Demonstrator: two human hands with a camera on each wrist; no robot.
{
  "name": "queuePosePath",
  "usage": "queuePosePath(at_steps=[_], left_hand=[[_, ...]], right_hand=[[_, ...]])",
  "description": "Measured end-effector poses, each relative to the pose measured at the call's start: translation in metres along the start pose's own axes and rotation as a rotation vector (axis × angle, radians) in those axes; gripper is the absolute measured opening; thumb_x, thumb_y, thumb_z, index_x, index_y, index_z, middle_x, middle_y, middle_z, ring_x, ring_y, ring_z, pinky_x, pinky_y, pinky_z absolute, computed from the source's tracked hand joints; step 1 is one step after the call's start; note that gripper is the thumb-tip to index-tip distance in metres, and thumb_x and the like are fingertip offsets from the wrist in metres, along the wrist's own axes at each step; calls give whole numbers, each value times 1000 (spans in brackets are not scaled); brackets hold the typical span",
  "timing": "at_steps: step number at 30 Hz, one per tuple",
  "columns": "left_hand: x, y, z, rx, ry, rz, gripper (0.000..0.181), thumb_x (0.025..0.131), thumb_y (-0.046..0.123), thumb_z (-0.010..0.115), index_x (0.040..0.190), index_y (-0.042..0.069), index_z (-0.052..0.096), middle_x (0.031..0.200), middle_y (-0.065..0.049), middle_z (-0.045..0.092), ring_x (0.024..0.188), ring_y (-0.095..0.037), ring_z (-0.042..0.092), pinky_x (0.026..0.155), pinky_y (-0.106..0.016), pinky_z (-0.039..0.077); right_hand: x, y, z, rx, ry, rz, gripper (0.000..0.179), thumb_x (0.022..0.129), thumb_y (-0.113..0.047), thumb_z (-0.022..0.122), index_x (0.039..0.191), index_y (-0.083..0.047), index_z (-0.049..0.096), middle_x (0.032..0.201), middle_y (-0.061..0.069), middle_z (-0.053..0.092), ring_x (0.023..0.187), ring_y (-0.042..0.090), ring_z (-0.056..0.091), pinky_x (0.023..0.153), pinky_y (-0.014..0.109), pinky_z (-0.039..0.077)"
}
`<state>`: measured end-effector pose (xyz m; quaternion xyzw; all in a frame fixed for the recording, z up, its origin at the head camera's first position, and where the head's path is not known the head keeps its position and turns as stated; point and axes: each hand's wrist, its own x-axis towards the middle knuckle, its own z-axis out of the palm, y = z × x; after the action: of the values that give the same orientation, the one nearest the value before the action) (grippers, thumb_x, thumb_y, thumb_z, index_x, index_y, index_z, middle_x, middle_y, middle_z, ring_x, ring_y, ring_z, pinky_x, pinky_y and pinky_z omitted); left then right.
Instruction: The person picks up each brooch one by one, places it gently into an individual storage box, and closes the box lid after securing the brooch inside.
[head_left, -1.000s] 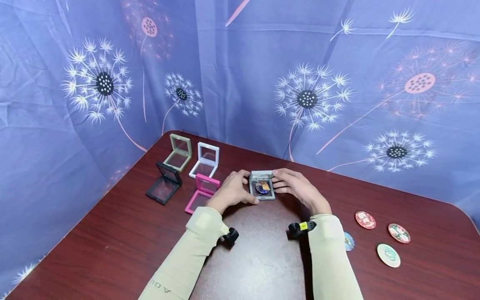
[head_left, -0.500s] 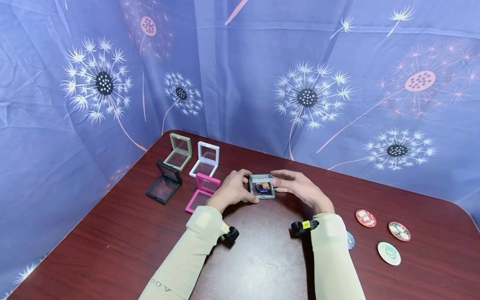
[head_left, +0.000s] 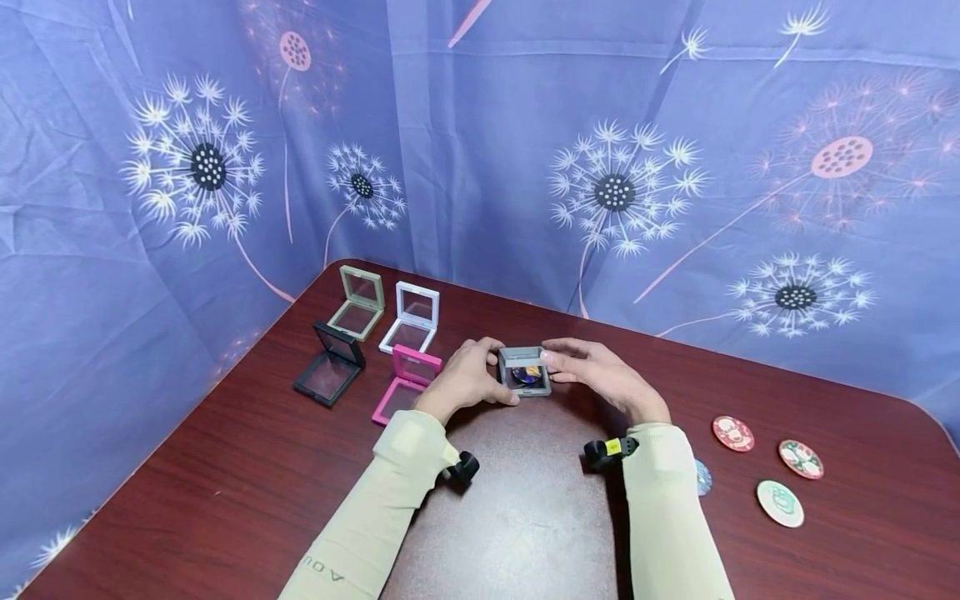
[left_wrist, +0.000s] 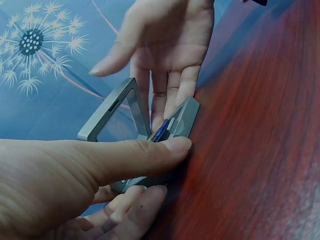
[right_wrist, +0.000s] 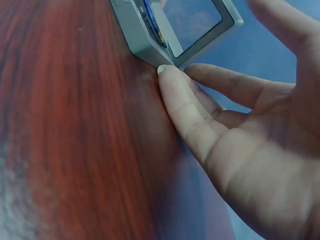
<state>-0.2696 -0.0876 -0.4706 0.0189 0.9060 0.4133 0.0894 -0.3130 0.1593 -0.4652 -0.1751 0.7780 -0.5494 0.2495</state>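
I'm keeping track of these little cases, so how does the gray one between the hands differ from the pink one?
The gray case holds a round badge; the pink case shows none in its visible part. The gray case's lid leans over its base, while the pink case's lid stands more upright. Both have see-through panels and lids not fully closed.
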Motion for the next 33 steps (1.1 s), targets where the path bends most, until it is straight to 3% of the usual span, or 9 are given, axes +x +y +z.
queuePosePath(at_steps=[3, 10, 20, 33], left_hand=[[1, 0, 0, 5, 0, 0, 93, 70, 25, 101, 150, 12, 56, 126, -7, 61, 116, -25, 56, 102, -42, 47], [1, 1, 0, 7, -7, -5, 90, 71, 25, 102, 149, 12, 57, 126, -6, 61, 115, -25, 56, 102, -42, 47], [-1, 2, -1, 1, -10, 16, 88, 68, 22, 103, 144, 11, 60, 121, -5, 61, 112, -23, 55, 102, -40, 46], [-3, 2, -1, -13, -29, 26, 86, 69, 18, 102, 144, 10, 60, 123, -7, 58, 110, -23, 55, 102, -40, 47]], right_hand=[[1, -1, 1, -1, 5, 2, 64, 106, -31, 69, 155, 4, 47, 143, 25, 57, 122, 32, 66, 103, 42, 53], [0, -3, 2, -88, 36, 21, 67, 99, -32, 78, 154, -3, 53, 137, 17, 63, 113, 28, 67, 101, 43, 52], [1, -1, 3, -113, 22, -32, 67, 92, -16, 83, 149, 4, 54, 130, 23, 63, 109, 30, 65, 86, 34, 58], [4, -3, 5, -214, -6, -62, 73, 87, -14, 86, 149, 4, 52, 125, 20, 64, 112, 32, 62, 94, 41, 53]])
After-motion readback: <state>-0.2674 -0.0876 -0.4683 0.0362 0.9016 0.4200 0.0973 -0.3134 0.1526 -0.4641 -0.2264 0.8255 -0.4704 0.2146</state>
